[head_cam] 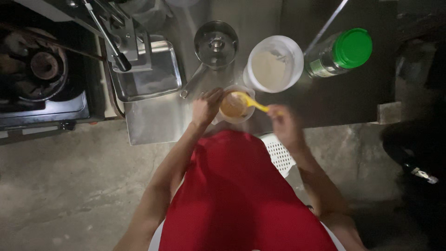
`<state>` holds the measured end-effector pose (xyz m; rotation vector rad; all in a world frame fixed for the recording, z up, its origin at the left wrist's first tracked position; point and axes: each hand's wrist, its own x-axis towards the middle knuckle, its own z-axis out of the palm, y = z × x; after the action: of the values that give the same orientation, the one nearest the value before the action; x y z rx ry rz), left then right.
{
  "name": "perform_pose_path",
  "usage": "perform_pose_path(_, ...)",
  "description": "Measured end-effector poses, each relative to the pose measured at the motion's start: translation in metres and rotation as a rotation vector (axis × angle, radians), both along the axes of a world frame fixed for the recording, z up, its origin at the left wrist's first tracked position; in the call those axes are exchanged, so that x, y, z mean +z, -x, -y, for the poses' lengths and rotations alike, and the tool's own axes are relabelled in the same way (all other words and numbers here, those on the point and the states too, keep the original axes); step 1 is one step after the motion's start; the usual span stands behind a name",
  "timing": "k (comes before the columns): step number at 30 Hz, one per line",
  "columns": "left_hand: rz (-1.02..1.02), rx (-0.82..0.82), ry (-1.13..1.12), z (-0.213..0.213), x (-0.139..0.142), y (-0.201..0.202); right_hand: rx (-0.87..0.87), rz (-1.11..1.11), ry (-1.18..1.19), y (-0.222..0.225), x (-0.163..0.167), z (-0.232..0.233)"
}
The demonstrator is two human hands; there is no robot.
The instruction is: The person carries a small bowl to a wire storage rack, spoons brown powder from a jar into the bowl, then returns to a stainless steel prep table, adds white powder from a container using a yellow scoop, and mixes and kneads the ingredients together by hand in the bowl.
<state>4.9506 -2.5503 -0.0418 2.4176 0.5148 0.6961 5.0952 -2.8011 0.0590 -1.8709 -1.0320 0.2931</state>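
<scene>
A small bowl (231, 116) with an orange-yellow mixture sits at the front edge of a steel counter (153, 118). My left hand (206, 107) grips its left rim. My right hand (282, 122), blurred by motion, holds a yellow spoon (251, 101) whose bowl end dips into the mixture. Just behind stands a white tub (274, 64) of pale powder.
A small steel pot with a lid (215, 42) and a long handle stands behind the bowl. A green-lidded jar (341, 52) lies at the right. A steel tray (149, 76) and a gas burner (42, 69) are at the left. A white perforated stool (278, 153) is under me.
</scene>
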Motion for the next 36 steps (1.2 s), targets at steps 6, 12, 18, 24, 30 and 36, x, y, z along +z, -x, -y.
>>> perform_pose_path(6, 0.047, -0.056, 0.013, -0.004, 0.005, 0.005, 0.143, 0.197, 0.121, 0.013, -0.002, -0.003)
perform_pose_path(12, 0.050, -0.025, -0.005, -0.003, 0.013, 0.006, -0.083, 0.016, 0.204, 0.003, 0.030, 0.011)
perform_pose_path(18, 0.046, -0.239, -0.050, -0.003, 0.020, 0.012, -0.380, 0.071, -0.137, -0.040, 0.062, 0.019)
perform_pose_path(24, -0.037, -0.260, -0.046, 0.005, 0.021, 0.009, -0.311, 0.245, 0.100, -0.068, 0.037, -0.031)
perform_pose_path(30, -0.016, -0.232, -0.035, 0.003, 0.022, 0.009, 0.181, 0.094, 0.230, 0.009, -0.042, -0.083)
perform_pose_path(36, -0.036, -0.238, 0.072, 0.003, 0.026, 0.022, 0.182, 0.327, 0.408, 0.019, -0.103, -0.112)
